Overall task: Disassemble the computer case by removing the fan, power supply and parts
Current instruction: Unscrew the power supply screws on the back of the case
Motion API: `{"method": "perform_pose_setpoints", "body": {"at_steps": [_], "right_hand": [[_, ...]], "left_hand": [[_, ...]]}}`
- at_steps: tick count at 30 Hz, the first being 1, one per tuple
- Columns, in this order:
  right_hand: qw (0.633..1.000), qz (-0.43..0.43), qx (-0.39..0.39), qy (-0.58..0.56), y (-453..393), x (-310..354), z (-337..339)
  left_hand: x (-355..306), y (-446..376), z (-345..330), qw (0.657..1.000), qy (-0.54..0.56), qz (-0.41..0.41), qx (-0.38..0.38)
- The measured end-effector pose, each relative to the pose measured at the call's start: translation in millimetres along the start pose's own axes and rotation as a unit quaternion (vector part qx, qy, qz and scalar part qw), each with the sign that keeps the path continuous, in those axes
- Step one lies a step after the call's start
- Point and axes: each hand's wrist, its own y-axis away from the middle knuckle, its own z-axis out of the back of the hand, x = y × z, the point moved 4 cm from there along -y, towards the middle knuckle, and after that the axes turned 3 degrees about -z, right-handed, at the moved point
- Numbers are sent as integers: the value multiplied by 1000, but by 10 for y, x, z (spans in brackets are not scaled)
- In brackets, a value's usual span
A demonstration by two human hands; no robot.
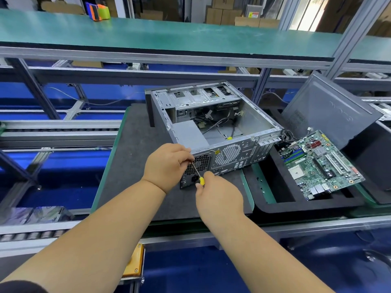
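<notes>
Screwdriver (pixel 197 173) work is going on at the rear panel of the computer case (pixel 213 123), which is lying on its side, open face up, on a dark foam mat (pixel 131 166) at the centre of the view. The right hand (pixel 219 196) is gripping the yellow handle with fingers curled around it, coming in from 5 o'clock of the case. The thin shaft is running up and to the left toward the honeycomb grille of the power supply (pixel 195 166), which is sitting in the case's near corner at 7 o'clock, with its power socket facing the person. The left hand (pixel 166 166) is hovering over that corner with its fingers bent in, the fingertips closing around the upper shaft near the tip; whether they are pinching the shaft or a screw cannot be told.

Inside the case, loose black cables (pixel 213 123) are lying across the floor, and the drive bays (pixel 196 96) are sitting along the far edge at 12 o'clock. A round fan grille (pixel 227 153) is showing in the rear panel just beside the power supply.

At 3 o'clock of the case, a green motherboard (pixel 319 163) is resting tilted on a black foam tray (pixel 275 187). A dark side panel (pixel 325 111) is leaning at 2 o'clock, behind the motherboard.
</notes>
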Motion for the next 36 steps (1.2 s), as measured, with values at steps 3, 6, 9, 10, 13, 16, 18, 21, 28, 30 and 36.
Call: {"method": "perform_pose_setpoints", "body": {"at_steps": [3,6,9,10,13,16,18,21,28,30,36], "right_hand": [[997,-17,35,-64,-55,-53,-2],[955,-86,126,-256,-114,-137,-30],[786,-198,255,-528,-89,-208,-114],[712,-217,296,-598,-66,-216,-140],[548,-233,363,-717,-8,-215,-187],[512,-232,368,-741,37,-185,-217],[537,-229,347,-734,37,-170,-233],[666,-224,281,-653,15,-155,-215],[991,-33,68,-110,4,-45,2],[1000,-4,19,1,32,38,-6],[998,-1,23,-54,-2,7,-48]], "left_hand": [[15,5,-14,1000,1,7,4],[23,8,-7,1000,3,17,8],[20,7,4,1000,4,19,7],[20,7,5,1000,5,20,6],[22,13,-1,1000,11,21,3],[21,17,-11,1000,12,24,-1],[23,20,-16,1000,11,28,-1],[25,19,-21,999,10,30,-2],[21,24,-31,1000,3,26,-3],[14,21,-28,1000,0,20,-1],[4,5,-17,999,5,30,10]]}}
